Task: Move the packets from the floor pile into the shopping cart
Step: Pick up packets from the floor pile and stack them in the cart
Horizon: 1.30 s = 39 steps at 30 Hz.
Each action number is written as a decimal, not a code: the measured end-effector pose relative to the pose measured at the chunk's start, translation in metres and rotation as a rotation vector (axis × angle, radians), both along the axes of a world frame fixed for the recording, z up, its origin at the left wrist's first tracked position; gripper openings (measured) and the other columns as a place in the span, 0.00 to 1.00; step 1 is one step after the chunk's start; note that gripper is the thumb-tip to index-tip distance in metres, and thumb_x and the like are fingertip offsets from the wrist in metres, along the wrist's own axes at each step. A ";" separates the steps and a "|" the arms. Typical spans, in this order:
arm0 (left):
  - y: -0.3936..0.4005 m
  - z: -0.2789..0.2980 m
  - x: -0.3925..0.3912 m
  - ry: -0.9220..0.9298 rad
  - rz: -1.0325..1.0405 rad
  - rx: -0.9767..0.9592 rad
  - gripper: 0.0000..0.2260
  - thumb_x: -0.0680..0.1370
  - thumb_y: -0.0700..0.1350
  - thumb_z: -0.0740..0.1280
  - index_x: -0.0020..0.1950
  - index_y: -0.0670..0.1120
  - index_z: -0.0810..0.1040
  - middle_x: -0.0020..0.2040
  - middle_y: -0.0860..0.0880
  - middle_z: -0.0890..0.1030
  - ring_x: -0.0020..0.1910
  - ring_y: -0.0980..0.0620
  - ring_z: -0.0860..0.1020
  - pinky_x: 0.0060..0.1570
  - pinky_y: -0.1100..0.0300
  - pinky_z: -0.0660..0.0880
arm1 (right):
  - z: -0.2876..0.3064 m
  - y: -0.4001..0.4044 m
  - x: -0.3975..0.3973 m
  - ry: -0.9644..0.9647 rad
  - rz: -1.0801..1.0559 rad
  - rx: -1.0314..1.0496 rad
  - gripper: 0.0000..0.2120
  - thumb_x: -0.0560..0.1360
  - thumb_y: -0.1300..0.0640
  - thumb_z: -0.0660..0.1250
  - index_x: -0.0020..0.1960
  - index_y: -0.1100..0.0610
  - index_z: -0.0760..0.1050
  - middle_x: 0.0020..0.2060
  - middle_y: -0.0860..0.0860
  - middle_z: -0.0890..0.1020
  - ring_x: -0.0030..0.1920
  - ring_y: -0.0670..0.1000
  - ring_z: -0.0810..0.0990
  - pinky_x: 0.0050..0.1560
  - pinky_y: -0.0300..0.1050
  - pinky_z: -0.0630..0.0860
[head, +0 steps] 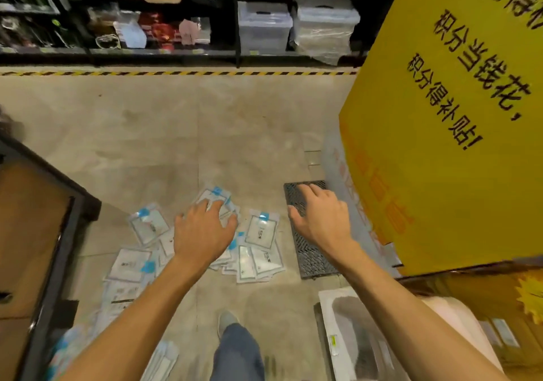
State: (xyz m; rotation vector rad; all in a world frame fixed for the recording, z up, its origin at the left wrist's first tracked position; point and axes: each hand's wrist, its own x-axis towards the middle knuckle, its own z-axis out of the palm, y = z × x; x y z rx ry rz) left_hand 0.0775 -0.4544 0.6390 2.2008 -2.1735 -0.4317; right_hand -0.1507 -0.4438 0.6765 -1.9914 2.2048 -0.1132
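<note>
Several flat white packets with blue tabs (261, 230) lie scattered in a pile on the concrete floor, centre of view. My left hand (202, 230) reaches down over the pile, fingers spread and relaxed, their tips near a packet at the pile's far side (213, 194); whether they touch it is unclear. My right hand (320, 216) hovers to the right of the pile above a black floor grate (311, 257), fingers loosely extended, holding nothing. More packets (129, 266) lie toward the lower left. No shopping cart is clearly recognisable.
A big yellow sign with black characters (458, 116) fills the right. A dark-framed brown unit (35, 233) stands on the left. Shelves with goods and clear bins (264, 28) run along the back behind hazard tape (176, 73). My shoe and jeans leg (232, 339) are below.
</note>
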 end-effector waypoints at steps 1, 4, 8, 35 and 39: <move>-0.015 -0.012 0.000 0.013 -0.009 0.011 0.28 0.76 0.62 0.55 0.68 0.49 0.78 0.64 0.45 0.81 0.62 0.40 0.78 0.61 0.44 0.70 | -0.011 -0.015 0.000 0.011 -0.014 0.000 0.27 0.78 0.42 0.66 0.73 0.54 0.72 0.64 0.54 0.80 0.62 0.61 0.79 0.55 0.58 0.76; -0.051 -0.054 0.000 0.047 -0.021 0.039 0.30 0.76 0.62 0.53 0.70 0.48 0.77 0.64 0.44 0.81 0.62 0.40 0.78 0.61 0.43 0.71 | -0.053 -0.052 -0.004 0.037 -0.033 0.041 0.29 0.78 0.43 0.66 0.76 0.56 0.69 0.65 0.56 0.79 0.62 0.62 0.78 0.55 0.60 0.76; -0.090 -0.130 -0.004 0.037 0.009 0.122 0.29 0.77 0.60 0.55 0.73 0.47 0.75 0.69 0.44 0.78 0.66 0.41 0.76 0.65 0.42 0.68 | -0.133 -0.099 -0.016 0.049 -0.014 0.110 0.30 0.79 0.43 0.65 0.76 0.56 0.69 0.68 0.57 0.78 0.64 0.63 0.78 0.57 0.60 0.76; -0.100 -0.849 -0.072 -0.185 -0.059 0.165 0.29 0.78 0.63 0.59 0.63 0.38 0.70 0.61 0.37 0.74 0.57 0.37 0.73 0.53 0.42 0.70 | -0.879 -0.214 -0.089 0.189 0.063 0.390 0.34 0.82 0.34 0.52 0.74 0.59 0.66 0.69 0.61 0.73 0.69 0.66 0.71 0.66 0.68 0.68; -0.076 -0.870 -0.086 -0.188 0.023 0.216 0.44 0.78 0.71 0.51 0.76 0.35 0.59 0.77 0.32 0.61 0.75 0.34 0.62 0.73 0.39 0.58 | -0.910 -0.208 -0.084 0.181 -0.005 0.256 0.37 0.79 0.31 0.52 0.73 0.61 0.66 0.69 0.61 0.70 0.68 0.64 0.69 0.65 0.64 0.65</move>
